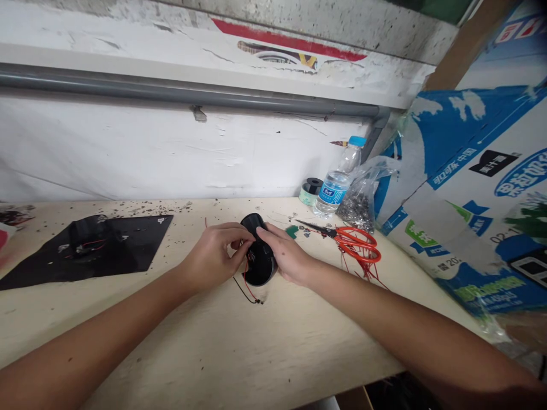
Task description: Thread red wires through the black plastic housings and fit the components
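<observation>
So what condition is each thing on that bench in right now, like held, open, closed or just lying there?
Black round part: held by left hand and right hand, wires trailing.
Scissors: lying flat, untouched.
Water bottle: capped, leaning.
Plastic bag: slumped, holding small dark pieces.
Black sheet: lying flat.

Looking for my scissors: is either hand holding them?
No, the red scissors lie on the table, right of both hands on the black part.

- The left hand (212,256) and right hand (287,254) are gripping a round black plastic housing (257,257) from either side on the pale wooden bench (222,341).
- Thin red and black wires (248,289) are trailing from it.
- Orange-handled scissors (356,244) are lying near the right hand.
- A clear plastic water bottle (339,181) is standing by the wall.
</observation>
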Demonstrator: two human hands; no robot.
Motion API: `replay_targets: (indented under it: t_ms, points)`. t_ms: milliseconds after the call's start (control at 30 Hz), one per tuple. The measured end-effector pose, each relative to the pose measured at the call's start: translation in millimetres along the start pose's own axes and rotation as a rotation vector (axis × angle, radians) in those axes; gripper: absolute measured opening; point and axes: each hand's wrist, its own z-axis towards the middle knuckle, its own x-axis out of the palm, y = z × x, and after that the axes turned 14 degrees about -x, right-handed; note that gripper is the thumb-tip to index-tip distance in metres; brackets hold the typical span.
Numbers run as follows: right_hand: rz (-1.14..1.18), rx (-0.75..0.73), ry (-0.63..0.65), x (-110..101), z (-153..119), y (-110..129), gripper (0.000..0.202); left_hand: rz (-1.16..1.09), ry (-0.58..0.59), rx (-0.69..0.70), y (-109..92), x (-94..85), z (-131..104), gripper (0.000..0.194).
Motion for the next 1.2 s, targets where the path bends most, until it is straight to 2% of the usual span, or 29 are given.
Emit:
replay_targets:
  t_ms: [200, 467, 633, 733, 1000, 1200]
  points:
    - [0.032, 0.018, 0.004, 2.3, -0.5, 3.9, 0.025, -0.070, -0.009, -0.087, 4.4, 2.9, -0.4, 0.015]
    - [-0.005, 0.025, -0.034, 2.2, -1.3, 3.9, 0.023, 0.113, -0.011, 0.119, 2.7, -3.7, -0.5, 0.019]
    - [0.013, 0.005, -0.010, 1.6, -0.2, 3.1, 0.025, 0.087, -0.074, 0.106, 4.3, 0.3, -2.0, 0.019]
    - [0.010, 0.007, -0.002, 0.3, 0.6, 1.4, 0.024, 0.079, -0.067, 0.091, 5.3, 1.4, -1.9, 0.018]
    - [-0.016, -0.016, -0.030, -0.8, 1.7, -4.4, 0.024, 0.265, -0.021, 0.243, 8.8, 1.1, 0.6, 0.025]
    - [-0.036, -0.033, -0.020, -1.7, 2.0, -6.0, 0.026, 0.273, -0.013, 0.257, 9.7, 3.6, 0.1, 0.029]
